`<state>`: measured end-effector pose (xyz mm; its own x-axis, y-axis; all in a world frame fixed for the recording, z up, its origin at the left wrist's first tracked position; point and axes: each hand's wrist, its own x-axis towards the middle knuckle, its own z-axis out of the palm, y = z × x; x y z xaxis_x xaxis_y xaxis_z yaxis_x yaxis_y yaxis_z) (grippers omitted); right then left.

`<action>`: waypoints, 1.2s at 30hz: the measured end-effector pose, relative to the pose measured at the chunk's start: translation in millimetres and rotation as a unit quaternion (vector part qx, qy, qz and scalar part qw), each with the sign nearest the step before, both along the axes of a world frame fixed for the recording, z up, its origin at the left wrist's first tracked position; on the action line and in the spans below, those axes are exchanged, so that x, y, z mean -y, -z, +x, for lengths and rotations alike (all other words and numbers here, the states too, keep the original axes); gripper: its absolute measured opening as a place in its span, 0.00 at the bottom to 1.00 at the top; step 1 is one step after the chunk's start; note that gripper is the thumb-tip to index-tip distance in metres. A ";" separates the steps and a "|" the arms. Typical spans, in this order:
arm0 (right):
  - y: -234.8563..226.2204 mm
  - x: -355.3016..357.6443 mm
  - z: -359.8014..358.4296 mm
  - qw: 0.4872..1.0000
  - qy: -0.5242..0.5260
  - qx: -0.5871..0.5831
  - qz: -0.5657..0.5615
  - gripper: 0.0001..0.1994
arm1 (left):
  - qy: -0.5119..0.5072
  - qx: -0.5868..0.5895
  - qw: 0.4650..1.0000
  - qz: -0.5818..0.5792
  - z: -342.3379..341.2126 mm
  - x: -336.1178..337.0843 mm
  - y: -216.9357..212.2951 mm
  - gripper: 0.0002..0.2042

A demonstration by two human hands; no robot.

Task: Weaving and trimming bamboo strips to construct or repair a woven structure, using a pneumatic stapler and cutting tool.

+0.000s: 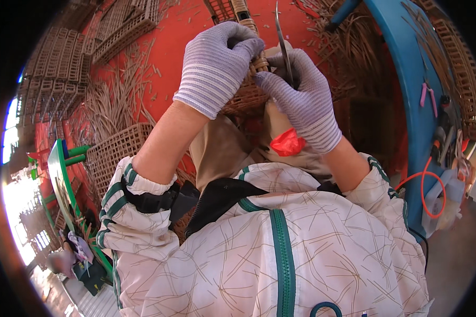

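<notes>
My left hand (217,66), in a grey-and-white striped glove, is closed on the wrapped rim of a woven wicker basket (248,99) above my knees. My right hand (303,98), gloved alike, is curled around a long, thin, dark curved strip (281,39) that points up and away from me. Whether this strip is cane or metal I cannot tell. The right thumb presses toward the basket's rim, close to the left fingertips. Both gloves hide part of the rim. Near my right wrist is a crumpled bright red piece (287,142).
Stacked wicker baskets (53,68) stand at the left, beside loose cane strips (113,92) on the red floor (180,18). A green frame (63,179) is at lower left. At right, a blue table (402,63) bears a pink-handled cutting tool (428,98); an orange hose (423,193) loops below.
</notes>
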<state>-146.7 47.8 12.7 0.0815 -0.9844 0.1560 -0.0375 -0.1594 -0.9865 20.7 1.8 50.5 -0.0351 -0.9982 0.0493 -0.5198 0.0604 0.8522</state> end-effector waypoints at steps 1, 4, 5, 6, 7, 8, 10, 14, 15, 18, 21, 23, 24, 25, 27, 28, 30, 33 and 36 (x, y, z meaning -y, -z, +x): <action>-7.6 0.4 -4.6 0.999 -0.024 0.009 0.035 0.11 | 0.002 -0.001 1.000 -0.002 0.0 -0.9 -1.7 0.12; -33.5 -5.4 -27.0 0.985 -0.009 0.104 0.135 0.11 | 0.007 0.041 0.998 -0.049 0.8 -5.0 -5.9 0.11; -34.3 -4.5 -39.0 0.989 0.025 0.065 0.132 0.12 | -0.002 0.042 0.998 -0.042 2.0 -7.5 -6.6 0.11; -38.3 -4.0 -55.2 0.991 0.039 0.037 0.126 0.13 | -0.011 0.043 0.998 -0.037 3.1 -9.1 -9.8 0.11; -40.8 -3.5 -69.9 0.992 0.064 0.006 0.105 0.13 | -0.009 0.041 0.998 -0.041 3.9 -9.0 -10.2 0.11; -42.1 -3.2 -85.5 0.992 0.097 -0.034 0.077 0.13 | -0.035 0.010 0.999 -0.027 5.3 -9.1 -9.8 0.11; -41.9 -2.8 -116.6 0.982 0.155 -0.036 0.098 0.12 | -0.059 -0.021 0.998 -0.013 7.9 -11.2 -11.5 0.11; -15.0 -13.4 -174.0 0.974 0.189 -0.088 0.093 0.12 | -0.025 0.037 0.995 -0.087 8.2 -26.8 -15.9 0.17; -9.4 -17.4 -177.9 0.971 0.198 -0.081 0.104 0.12 | -0.003 0.097 0.991 -0.096 7.1 -34.6 -18.0 0.20; 4.2 -25.0 -180.6 0.973 0.191 -0.064 0.113 0.12 | 0.026 0.166 0.980 -0.104 5.7 -37.5 -13.2 0.25; 4.7 -26.4 -177.5 0.972 0.196 -0.087 0.098 0.12 | 0.038 0.162 0.981 -0.102 6.4 -29.3 -9.7 0.26; 10.0 -22.6 -189.4 0.962 0.221 -0.138 0.079 0.12 | 0.050 0.149 0.982 -0.106 6.4 -28.3 -12.6 0.24; 11.5 -21.7 -203.3 0.945 0.255 -0.197 0.059 0.13 | 0.038 0.148 0.982 -0.112 1.6 -29.3 -11.0 0.23; 23.9 -13.4 -216.4 0.873 0.273 -0.379 -0.139 0.12 | 0.022 0.150 0.981 -0.124 -0.6 -31.6 -17.0 0.21; 32.6 -6.8 -226.0 0.854 0.296 -0.422 -0.063 0.11 | 0.010 0.127 0.990 -0.055 5.8 -36.2 -15.4 0.18; 41.3 -6.9 -250.9 0.818 0.307 -0.484 -0.053 0.12 | 0.020 0.106 0.993 -0.055 3.3 -32.7 -4.3 0.17; 45.7 5.6 -268.0 0.779 0.336 -0.529 0.013 0.12 | 0.022 0.139 0.989 -0.052 7.5 -42.2 -17.1 0.16; 39.0 30.4 -307.6 0.723 0.353 -0.567 0.177 0.14 | 0.025 0.134 0.990 -0.032 8.6 -43.7 -15.7 0.15; 41.3 49.7 -344.3 0.682 0.366 -0.579 0.256 0.17 | 0.036 0.130 0.990 -0.044 6.6 -41.9 -12.4 0.14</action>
<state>-491.0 -1.9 -28.6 -0.6848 -0.7283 0.0254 -0.7231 0.6749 -0.1472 27.3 43.7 63.0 -0.1286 -0.9850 0.1152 -0.7130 0.1725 0.6796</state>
